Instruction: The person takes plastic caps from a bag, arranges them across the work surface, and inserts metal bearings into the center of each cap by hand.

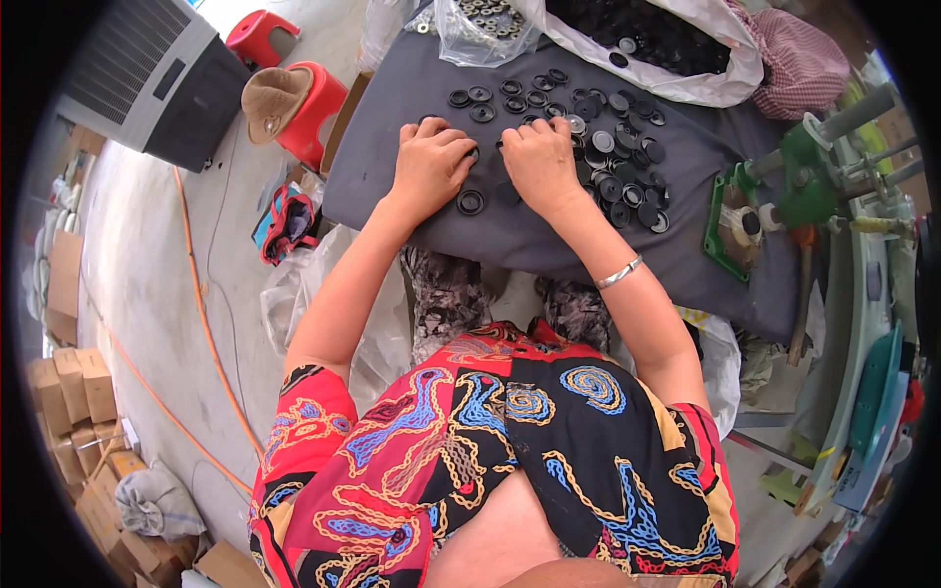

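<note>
On the dark grey cloth point(377, 108), my left hand point(429, 167) is closed, its thumb and fingertips round a small black disc point(474, 155), mostly hidden. My right hand point(542, 169) lies just right of it, fingers bent together; a dark edge shows at its fingertips, but what it grips is hidden. Between my wrists lies a black ringed disc point(470, 202). Several similar ringed discs point(481, 113) lie beyond my hands. A heap of black and grey discs point(627, 162) spreads to the right of my right hand.
A green hand-press point(809, 162) with metal bars stands at the right. At the back are a clear bag of metal rings point(485, 29) and a white sack point(720, 93) of black pieces. Red stools point(319, 118), an air cooler point(147, 73) and an orange cord point(196, 284) are on the left.
</note>
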`<move>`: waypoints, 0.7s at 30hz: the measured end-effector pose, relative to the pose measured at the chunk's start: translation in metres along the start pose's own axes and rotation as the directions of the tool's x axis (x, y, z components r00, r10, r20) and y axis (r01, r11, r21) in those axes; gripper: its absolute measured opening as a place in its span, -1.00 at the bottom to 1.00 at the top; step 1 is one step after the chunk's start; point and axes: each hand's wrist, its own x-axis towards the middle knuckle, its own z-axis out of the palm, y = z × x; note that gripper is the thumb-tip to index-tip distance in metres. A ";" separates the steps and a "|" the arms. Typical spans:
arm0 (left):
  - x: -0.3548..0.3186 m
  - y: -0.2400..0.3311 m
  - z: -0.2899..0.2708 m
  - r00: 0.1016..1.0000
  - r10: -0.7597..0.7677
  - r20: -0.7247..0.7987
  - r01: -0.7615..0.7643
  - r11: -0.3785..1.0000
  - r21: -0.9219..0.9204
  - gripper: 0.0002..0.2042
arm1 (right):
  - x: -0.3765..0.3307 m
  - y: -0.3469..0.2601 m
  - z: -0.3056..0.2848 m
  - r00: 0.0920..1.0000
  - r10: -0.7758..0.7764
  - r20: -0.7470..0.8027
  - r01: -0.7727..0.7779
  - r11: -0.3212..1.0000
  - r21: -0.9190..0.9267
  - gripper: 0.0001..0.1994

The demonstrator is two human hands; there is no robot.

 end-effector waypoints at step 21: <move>0.048 0.066 0.047 0.966 0.224 0.129 -0.188 0.951 -0.247 -0.70 | -0.013 0.113 -0.006 0.937 0.209 0.281 -0.251 0.960 0.124 -0.78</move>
